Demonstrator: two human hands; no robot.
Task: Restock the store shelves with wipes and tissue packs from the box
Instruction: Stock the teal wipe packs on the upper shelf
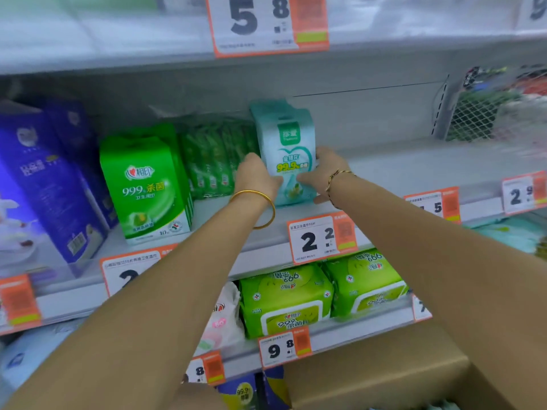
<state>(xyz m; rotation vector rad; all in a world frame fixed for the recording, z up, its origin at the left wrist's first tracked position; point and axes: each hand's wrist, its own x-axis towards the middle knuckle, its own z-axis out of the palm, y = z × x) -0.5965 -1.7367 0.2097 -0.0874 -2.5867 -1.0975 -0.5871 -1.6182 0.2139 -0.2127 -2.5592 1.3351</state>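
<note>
Head view: teal wipes pack, upright, long axis 12-to-6; clasped between left hand at 9 and right hand at 3 o'clock.

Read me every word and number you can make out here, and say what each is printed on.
"5 8": top price tag.
"999 杀菌": upright green pack.
"99.9%": pale teal pack, gripped by left hand and right hand.
"2 2": middle price tag.
"9 8": lower price tag.
"999", upside down: flat green packs.
"2 9": far right tag.
Blue box lettering and the tags' small print: too blurred.
</note>
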